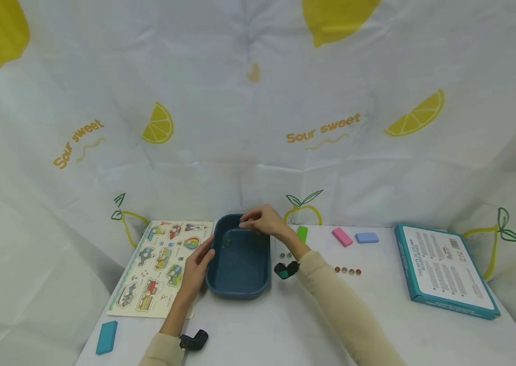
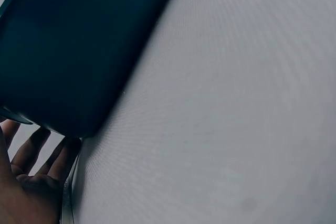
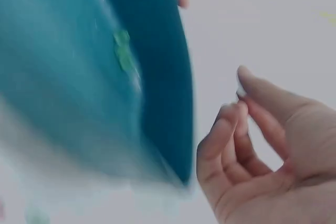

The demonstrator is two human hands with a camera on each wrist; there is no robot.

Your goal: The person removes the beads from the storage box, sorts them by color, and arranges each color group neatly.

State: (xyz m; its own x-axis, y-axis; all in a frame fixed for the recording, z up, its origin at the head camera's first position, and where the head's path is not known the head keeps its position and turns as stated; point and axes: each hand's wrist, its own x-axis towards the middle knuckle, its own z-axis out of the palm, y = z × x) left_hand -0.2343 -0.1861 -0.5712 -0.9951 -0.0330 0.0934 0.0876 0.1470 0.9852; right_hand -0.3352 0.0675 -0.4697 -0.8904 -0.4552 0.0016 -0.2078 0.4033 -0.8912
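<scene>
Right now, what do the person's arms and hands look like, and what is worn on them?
Both arms wear long beige sleeves reaching the wrists. The left hand and right hand are bare, with no gloves or rings visible. A small black device is strapped at each wrist: the left wrist device is all black, the right wrist device shows a teal part.

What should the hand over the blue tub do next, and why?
Probably let go over the blue tub. The right hand hovers above the tub's far rim with fingertips pinched together, seemingly on something tiny, though that's hard to see. The left hand rests against the tub's side, and small green beads already lie inside.
</scene>
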